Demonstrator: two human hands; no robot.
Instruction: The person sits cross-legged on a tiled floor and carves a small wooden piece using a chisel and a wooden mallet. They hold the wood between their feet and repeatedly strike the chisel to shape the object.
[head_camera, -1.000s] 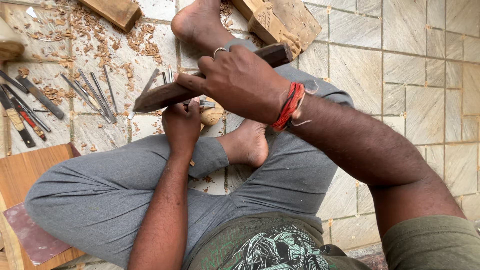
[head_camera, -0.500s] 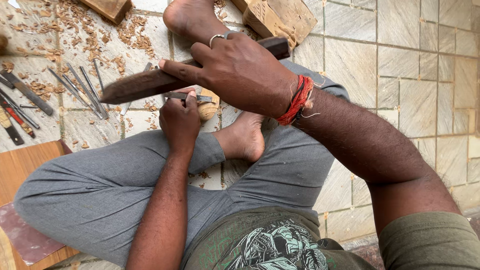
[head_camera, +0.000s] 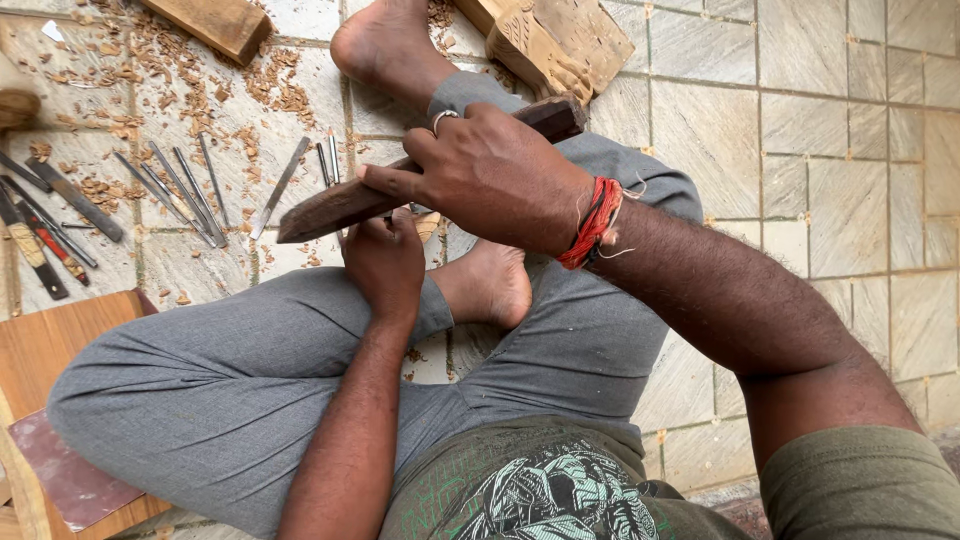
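Note:
I sit cross-legged on a tiled floor. My right hand (head_camera: 490, 175), with a ring and red wrist threads, grips a long dark wooden mallet stick (head_camera: 330, 205) held level above my lap. Under it, my left hand (head_camera: 385, 260) is closed around a small pale wooden piece (head_camera: 428, 222) and what looks like a thin chisel, both mostly hidden by the stick and my fingers. My bare feet (head_camera: 490, 285) lie beside and beyond the hands.
Several metal chisels (head_camera: 185, 185) lie in a row on the floor at left among wood shavings (head_camera: 190, 95). A carved wooden block (head_camera: 550, 40) sits at top centre, a plank (head_camera: 215, 22) at top left, a wooden board (head_camera: 50, 350) at lower left.
My right hand has lifted the dark stick a little higher above the left hand. The left hand has stayed in place on the small piece.

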